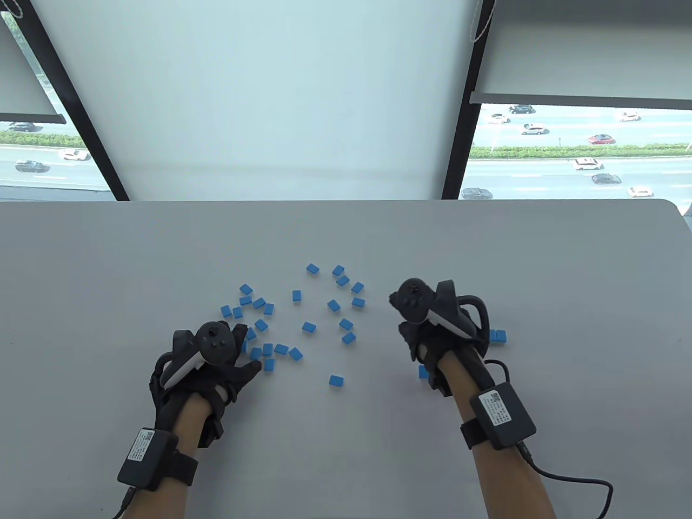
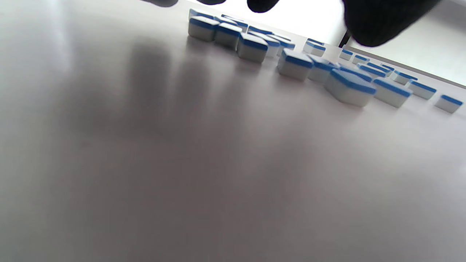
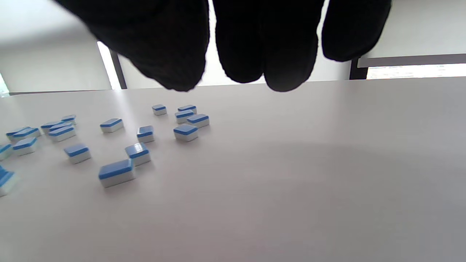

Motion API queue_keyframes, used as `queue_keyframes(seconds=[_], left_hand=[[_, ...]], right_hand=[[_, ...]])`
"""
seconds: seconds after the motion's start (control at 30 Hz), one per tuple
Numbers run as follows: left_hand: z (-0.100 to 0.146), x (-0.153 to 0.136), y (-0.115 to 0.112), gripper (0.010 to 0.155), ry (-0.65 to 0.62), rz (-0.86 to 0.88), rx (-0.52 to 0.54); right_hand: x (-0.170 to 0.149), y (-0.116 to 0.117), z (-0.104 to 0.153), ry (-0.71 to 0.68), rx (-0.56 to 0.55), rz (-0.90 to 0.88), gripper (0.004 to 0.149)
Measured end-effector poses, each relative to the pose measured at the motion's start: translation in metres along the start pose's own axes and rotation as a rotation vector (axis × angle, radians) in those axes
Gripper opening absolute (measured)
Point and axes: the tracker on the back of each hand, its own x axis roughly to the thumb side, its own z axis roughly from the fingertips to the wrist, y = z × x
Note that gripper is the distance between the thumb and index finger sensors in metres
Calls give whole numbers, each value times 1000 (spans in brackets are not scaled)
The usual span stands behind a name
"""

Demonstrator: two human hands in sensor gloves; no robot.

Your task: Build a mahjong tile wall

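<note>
Smooth grey table [image 1: 108, 281] bears scattered glossy blue-topped, white-bodied rectangular tiles [image 1: 308, 326].

Both forearms reach in from the near edge, bare between the wrist pack and the black glove. The left hand [image 1: 208, 362] lies low with its palm facing down, thumb stuck out to the right and fingers pointing forward, a tracker strapped across its back. The right hand [image 1: 432, 324] sits further forward, its tracker tilted upward. In the right wrist view its fingers [image 3: 280, 43] hang together with their tips clear of the desk [image 3: 291, 182], gripping nothing.
</note>
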Motion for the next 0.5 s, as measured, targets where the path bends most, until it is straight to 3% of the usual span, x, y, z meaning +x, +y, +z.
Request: queue_keyframes(seconds=[0.3, 0.5], left_hand=[[1, -2, 0, 85, 5, 3, -3], [1, -2, 0, 84, 4, 0, -4]], right_hand=[[85, 49, 9, -237, 178, 111, 63], [101, 73, 11, -259, 251, 211, 65]])
